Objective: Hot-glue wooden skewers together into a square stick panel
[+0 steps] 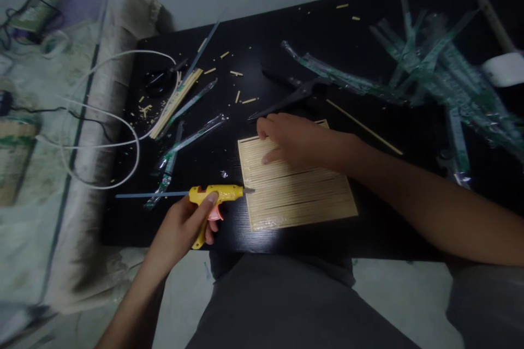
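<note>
My left hand [184,226] is wrapped round the handle of a yellow glue gun [221,193] with a pink trigger. A long translucent glue stick [151,194] juts from the back of the gun. The gun's nozzle is over the left edge of a flat panel of thin bamboo sticks [303,191] laid side by side. My right hand [292,139] rests on the upper part of this panel, thumb and fingers apart. It covers part of the panel's far edge. Shiny glue shows along the panel's near edge.
Black scissors [290,99] lie just beyond the panel. Bundled sticks [176,103], a white cable [137,144] and plastic wrappers [196,133] are at left. More green-printed wrappers [446,71] are heaped at right, near a single stick [364,126]. A fabric armrest [92,136] borders the black table [229,232].
</note>
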Demonstrator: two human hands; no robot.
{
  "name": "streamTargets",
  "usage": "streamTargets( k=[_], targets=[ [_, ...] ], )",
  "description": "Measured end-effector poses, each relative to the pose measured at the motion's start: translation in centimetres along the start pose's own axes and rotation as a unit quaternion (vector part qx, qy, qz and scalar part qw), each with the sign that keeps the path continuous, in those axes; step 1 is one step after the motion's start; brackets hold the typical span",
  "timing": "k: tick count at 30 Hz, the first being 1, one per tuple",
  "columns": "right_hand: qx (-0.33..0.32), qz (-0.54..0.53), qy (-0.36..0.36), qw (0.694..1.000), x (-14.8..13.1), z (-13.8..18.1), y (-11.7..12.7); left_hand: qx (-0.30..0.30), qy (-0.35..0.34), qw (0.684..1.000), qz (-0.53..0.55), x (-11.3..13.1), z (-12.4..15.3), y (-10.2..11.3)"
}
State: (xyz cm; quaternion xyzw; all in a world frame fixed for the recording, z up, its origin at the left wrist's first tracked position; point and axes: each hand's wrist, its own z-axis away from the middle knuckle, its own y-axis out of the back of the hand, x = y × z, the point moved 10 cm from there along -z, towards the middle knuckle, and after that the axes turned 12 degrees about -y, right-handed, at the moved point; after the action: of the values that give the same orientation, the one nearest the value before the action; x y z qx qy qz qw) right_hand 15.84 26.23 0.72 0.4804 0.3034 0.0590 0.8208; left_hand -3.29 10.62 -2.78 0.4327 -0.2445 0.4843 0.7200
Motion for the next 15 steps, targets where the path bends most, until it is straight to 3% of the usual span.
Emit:
streamTargets(
  k=[15],
  targets=[
    [0.004,-0.004,0.005,1.0,0.0,0.1,0.1,-0.018,0.007,1.0,-0.006,-2.1,1.7,-0.3]
  ],
)
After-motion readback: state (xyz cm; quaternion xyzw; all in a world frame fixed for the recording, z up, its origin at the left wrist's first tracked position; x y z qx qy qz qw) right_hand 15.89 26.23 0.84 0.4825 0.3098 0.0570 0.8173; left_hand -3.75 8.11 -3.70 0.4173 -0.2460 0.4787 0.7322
